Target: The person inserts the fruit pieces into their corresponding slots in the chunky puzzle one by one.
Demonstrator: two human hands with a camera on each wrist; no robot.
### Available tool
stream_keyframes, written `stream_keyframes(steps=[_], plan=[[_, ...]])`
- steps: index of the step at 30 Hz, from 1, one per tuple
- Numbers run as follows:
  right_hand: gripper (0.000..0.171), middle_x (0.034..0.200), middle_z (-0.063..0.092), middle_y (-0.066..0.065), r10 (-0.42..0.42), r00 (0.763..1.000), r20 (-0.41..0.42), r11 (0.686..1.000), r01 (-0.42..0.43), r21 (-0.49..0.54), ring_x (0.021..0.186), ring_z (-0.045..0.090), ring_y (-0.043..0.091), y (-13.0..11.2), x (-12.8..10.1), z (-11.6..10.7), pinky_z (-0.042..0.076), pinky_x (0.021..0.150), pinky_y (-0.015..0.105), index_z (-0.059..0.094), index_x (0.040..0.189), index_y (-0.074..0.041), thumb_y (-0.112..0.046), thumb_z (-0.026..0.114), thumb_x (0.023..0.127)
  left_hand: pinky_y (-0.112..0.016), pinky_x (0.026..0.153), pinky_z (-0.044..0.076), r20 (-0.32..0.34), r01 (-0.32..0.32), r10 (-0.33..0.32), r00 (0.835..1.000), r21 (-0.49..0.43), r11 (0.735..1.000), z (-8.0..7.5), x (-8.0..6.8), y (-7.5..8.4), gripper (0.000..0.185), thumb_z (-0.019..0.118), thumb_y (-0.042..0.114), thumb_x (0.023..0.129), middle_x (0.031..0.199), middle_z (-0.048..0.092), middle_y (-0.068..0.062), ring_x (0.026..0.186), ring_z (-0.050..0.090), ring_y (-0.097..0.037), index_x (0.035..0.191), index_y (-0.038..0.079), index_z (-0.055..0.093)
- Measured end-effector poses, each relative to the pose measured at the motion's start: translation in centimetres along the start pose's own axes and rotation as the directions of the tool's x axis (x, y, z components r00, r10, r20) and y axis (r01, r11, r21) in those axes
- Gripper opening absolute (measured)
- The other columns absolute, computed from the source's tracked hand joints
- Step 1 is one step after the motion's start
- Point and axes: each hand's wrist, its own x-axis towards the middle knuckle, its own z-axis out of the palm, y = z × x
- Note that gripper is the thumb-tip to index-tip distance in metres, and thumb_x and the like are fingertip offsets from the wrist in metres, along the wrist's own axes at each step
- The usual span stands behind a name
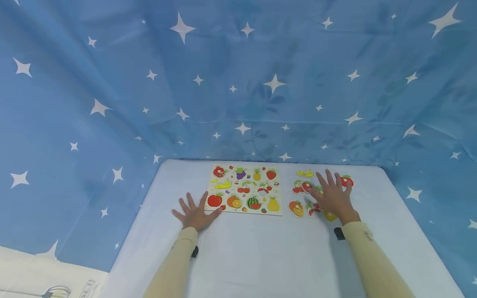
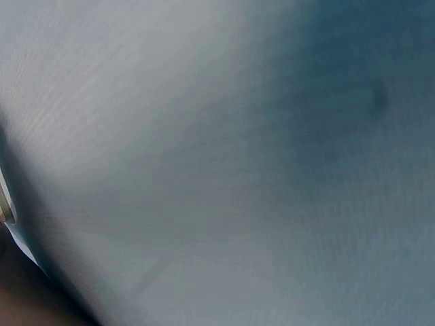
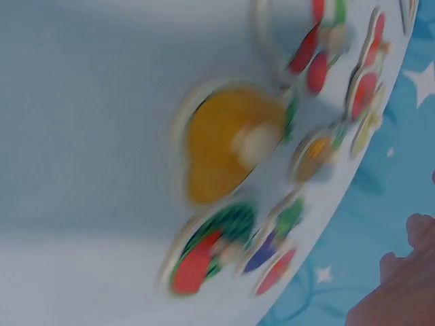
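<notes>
A fruit puzzle board (image 1: pixel 231 191) lies on the table in the head view, its fruit pictures visible. My left hand (image 1: pixel 197 216), fingers spread, rests at the board's lower left corner. To the right of the board, my right hand (image 1: pixel 335 202) reaches over loose fruit pieces with its fingers extended, partly covering them. Around it show a banana piece (image 1: pixel 304 174), an orange piece (image 1: pixel 296 209), a cherry piece (image 1: pixel 312 209) and a red fruit piece (image 1: pixel 347 181). In the right wrist view, a yellow pear piece (image 3: pixel 214 139) with a knob lies near a watermelon piece (image 3: pixel 197 265).
The white-covered table (image 1: pixel 257 252) meets a blue star-patterned curtain (image 1: pixel 223 95) at its back and sides. A pale printed cloth (image 1: pixel 30 273) shows at the lower left. The left wrist view is mostly blurred pale surface and shadow.
</notes>
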Motion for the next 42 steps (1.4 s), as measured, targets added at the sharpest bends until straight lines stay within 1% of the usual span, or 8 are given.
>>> stream_keyframes(steps=[8,14,19,22,26,29,36,42], plan=[[0.085,0.169,0.019,0.035,0.056,0.998,-0.01,0.998,-0.056,0.01,0.153,0.006,0.062,2.7,-1.7,0.5,-0.002,0.111,0.087,0.033,0.165,-0.002,-0.054,0.062,0.104,-0.088,0.105,-0.016,0.026,0.017,-0.017,1.0,0.0,1.0,-0.5,-0.1,-1.1,0.108,0.057,0.087,0.086,0.173,-0.012,-0.032,0.153,-0.014,-0.064,0.172,0.03,0.024],[0.087,0.168,0.019,0.037,0.101,0.995,0.018,0.995,-0.101,0.022,0.152,0.005,0.064,3.6,-2.9,0.4,-0.005,0.111,0.087,0.033,0.164,-0.001,-0.053,0.063,0.103,-0.088,0.103,-0.018,0.028,0.017,-0.017,0.999,-0.014,1.0,-0.7,-0.3,-1.4,0.11,0.056,0.087,0.086,0.173,-0.013,-0.033,0.152,-0.013,-0.065,0.172,0.028,0.024],[0.086,0.167,0.02,0.037,0.097,0.995,0.02,0.994,-0.098,0.053,0.152,0.004,0.063,4.1,-3.5,0.6,-0.007,0.111,0.087,0.032,0.165,-0.002,-0.055,0.06,0.104,-0.088,0.103,-0.018,0.028,0.016,-0.016,0.999,-0.02,1.0,-0.5,-0.1,-1.7,0.111,0.055,0.089,0.085,0.173,-0.014,-0.032,0.152,-0.014,-0.065,0.172,0.029,0.023],[0.087,0.167,0.02,0.037,0.104,0.994,0.033,0.992,-0.106,0.069,0.152,0.004,0.063,4.3,-3.6,1.1,-0.007,0.11,0.087,0.033,0.165,-0.002,-0.057,0.061,0.103,-0.088,0.103,-0.018,0.039,0.017,-0.016,0.999,-0.022,1.0,-0.7,-0.2,-1.6,0.11,0.056,0.087,0.086,0.172,-0.015,-0.033,0.152,-0.014,-0.065,0.172,0.029,0.022],[0.091,0.168,0.019,0.037,0.132,0.988,0.085,0.988,-0.138,0.069,0.152,0.001,0.063,4.5,-3.7,1.7,-0.01,0.111,0.086,0.032,0.165,-0.002,-0.06,0.063,0.101,-0.089,0.103,-0.017,0.057,0.018,-0.016,0.998,-0.033,0.999,-1.2,-0.6,-1.0,0.107,0.06,0.081,0.088,0.172,-0.014,-0.034,0.152,-0.014,-0.065,0.172,0.027,0.022],[0.092,0.168,0.018,0.037,0.144,0.983,0.11,0.986,-0.152,0.066,0.152,-0.001,0.064,4.6,-4.0,2.0,-0.012,0.111,0.085,0.031,0.166,-0.002,-0.061,0.062,0.101,-0.089,0.103,-0.017,0.068,0.018,-0.015,0.998,-0.036,0.999,-1.4,-0.7,-0.6,0.107,0.06,0.081,0.088,0.172,-0.015,-0.034,0.152,-0.015,-0.065,0.173,0.027,0.021],[0.091,0.169,0.017,0.036,0.173,0.977,0.124,0.981,-0.182,0.061,0.152,-0.004,0.065,4.6,-4.4,2.2,-0.014,0.11,0.084,0.031,0.166,-0.001,-0.063,0.057,0.103,-0.088,0.103,-0.017,0.078,0.01,-0.008,0.997,-0.03,1.0,-1.1,-0.3,-0.3,0.107,0.057,0.083,0.088,0.172,-0.017,-0.033,0.152,-0.017,-0.065,0.173,0.029,0.019],[0.09,0.169,0.016,0.036,0.207,0.97,0.124,0.974,-0.217,0.073,0.151,-0.006,0.067,4.2,-4.9,1.8,-0.015,0.108,0.086,0.029,0.167,-0.002,-0.064,0.053,0.105,-0.088,0.103,-0.019,0.085,0.001,0.003,0.996,-0.041,0.999,-1.2,-0.3,0.2,0.107,0.06,0.08,0.089,0.172,-0.016,-0.034,0.152,-0.017,-0.065,0.173,0.027,0.02]])
